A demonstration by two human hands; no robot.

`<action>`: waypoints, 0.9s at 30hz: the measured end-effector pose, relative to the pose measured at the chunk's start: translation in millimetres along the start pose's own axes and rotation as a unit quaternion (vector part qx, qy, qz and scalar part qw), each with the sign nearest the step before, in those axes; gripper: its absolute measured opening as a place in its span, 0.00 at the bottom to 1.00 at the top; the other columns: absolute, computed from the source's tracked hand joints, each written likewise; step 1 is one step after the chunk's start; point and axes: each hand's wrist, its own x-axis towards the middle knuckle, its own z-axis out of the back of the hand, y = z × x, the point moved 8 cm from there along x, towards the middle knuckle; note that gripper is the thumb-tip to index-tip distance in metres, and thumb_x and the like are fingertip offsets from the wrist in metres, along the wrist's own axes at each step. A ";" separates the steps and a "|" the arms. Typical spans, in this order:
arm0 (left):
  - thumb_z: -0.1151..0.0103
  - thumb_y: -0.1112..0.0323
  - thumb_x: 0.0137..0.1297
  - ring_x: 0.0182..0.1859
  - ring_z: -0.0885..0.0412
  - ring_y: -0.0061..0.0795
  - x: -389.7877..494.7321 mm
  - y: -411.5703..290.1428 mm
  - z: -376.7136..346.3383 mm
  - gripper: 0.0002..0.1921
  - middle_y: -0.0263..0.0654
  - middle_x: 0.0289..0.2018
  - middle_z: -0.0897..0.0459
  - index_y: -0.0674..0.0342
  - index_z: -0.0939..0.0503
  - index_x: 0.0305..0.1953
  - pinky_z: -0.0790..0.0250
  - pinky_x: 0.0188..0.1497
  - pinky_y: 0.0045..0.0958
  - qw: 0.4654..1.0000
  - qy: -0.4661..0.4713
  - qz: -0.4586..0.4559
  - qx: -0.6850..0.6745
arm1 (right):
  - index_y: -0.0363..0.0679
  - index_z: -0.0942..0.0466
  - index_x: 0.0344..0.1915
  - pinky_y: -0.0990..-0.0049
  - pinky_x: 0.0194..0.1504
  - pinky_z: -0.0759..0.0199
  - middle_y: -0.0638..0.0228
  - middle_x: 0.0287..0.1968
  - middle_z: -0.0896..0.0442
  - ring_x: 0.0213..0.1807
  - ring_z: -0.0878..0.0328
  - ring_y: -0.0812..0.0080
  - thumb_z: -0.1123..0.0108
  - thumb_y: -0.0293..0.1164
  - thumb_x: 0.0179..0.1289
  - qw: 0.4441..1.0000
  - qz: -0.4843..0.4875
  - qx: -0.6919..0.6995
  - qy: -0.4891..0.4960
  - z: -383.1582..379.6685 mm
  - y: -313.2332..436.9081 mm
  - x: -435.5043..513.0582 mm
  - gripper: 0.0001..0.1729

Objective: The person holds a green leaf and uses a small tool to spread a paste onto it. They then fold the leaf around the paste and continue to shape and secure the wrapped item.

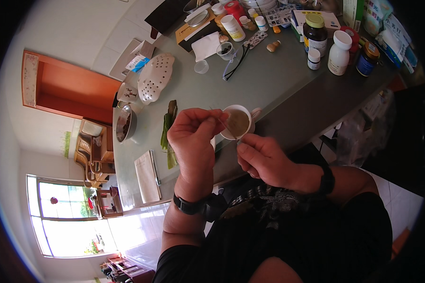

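A white mug (250, 112) with greenish-brown contents stands near the table edge, its handle pointing up and right. My left hand (198, 131) is over its left rim, thumb and fingertips pinched together on something thin and pale that is hard to make out. At the mug's lower rim my right hand (265, 157) has its fingers closed on a slim utensil handle, mostly hidden by the hand; a thin line runs from there across the mug. Long green leaves (168, 131) lie to the left of my left hand. A white rim shows partly behind my left wrist.
A folded cloth or paper (147, 178) with a pen (154, 168) lies at the left. Beyond are a metal bowl (132, 123), a white perforated basket (157, 78), a decorated mug (128, 92) and a small clear cup (201, 66). Pill bottles (232, 28) and jars (315, 35) crowd the far side.
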 end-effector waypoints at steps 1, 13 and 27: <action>0.48 0.86 0.68 0.44 0.10 0.42 -0.8 -0.3 -0.5 0.06 0.51 0.40 0.13 0.71 0.22 0.42 0.14 0.48 0.40 1.000 0.001 -0.002 0.007 | 0.42 0.29 0.37 0.83 0.24 0.41 0.74 0.26 0.27 0.22 0.37 0.86 0.54 0.37 0.84 1.000 0.000 -0.004 0.021 -3.5 -0.3 0.4 0.15; 0.49 0.87 0.68 0.46 0.10 0.42 -1.4 -6.8 -0.4 0.08 0.50 0.41 0.12 0.72 0.21 0.42 0.14 0.48 0.35 0.999 0.019 -0.038 0.033 | 0.43 0.29 0.34 0.80 0.23 0.41 0.74 0.24 0.27 0.22 0.35 0.84 0.52 0.41 0.84 0.996 -0.051 0.070 -0.015 3.5 -8.6 -1.5 0.18; 0.50 0.90 0.63 0.57 0.14 0.48 8.8 -24.0 -12.2 0.09 0.48 0.36 0.11 0.70 0.22 0.39 0.27 0.68 0.47 0.975 0.202 -0.018 0.088 | 0.41 0.28 0.37 0.78 0.24 0.40 0.68 0.28 0.26 0.21 0.37 0.79 0.55 0.40 0.84 0.992 -0.075 0.106 0.006 11.9 -7.1 -9.2 0.18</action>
